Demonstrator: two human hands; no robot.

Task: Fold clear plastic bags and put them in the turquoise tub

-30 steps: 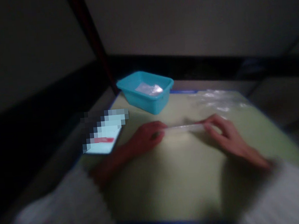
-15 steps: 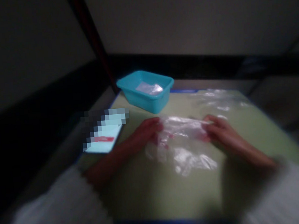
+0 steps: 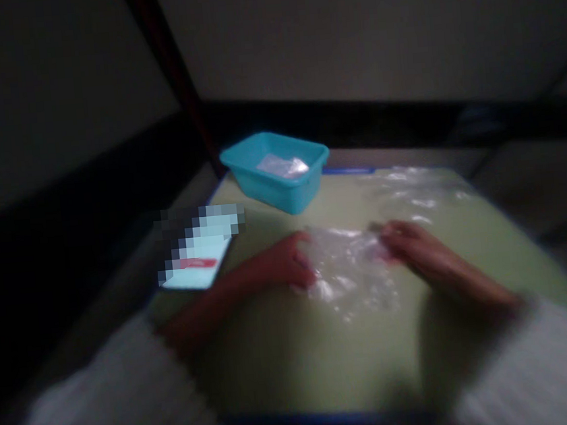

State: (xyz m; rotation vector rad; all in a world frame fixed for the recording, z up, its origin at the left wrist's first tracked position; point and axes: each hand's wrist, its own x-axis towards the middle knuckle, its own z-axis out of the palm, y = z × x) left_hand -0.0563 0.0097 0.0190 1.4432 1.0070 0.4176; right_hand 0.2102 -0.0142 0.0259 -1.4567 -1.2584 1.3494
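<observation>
A clear, crinkled plastic bag [image 3: 350,266] is stretched between my two hands above the middle of the table. My left hand [image 3: 290,261] is closed on the bag's left side, its fingers curled in. On the opposite side, my right hand [image 3: 410,244] pinches the upper right edge of the bag between thumb and fingers. The picture is dim and blurred, so the bag's opening cannot be made out.
A turquoise plastic basin [image 3: 276,190] with a shiny clear packet [image 3: 284,166] inside stands at the back of the yellowish table [image 3: 316,362]. More clear plastic [image 3: 413,191] lies at the back right. A lit phone [image 3: 200,253] rests at the left edge.
My left fingers have curled inward and shifted their hold on the bag. The bag hangs in a different shape, less taut along its top edge. My right hand has barely moved.
</observation>
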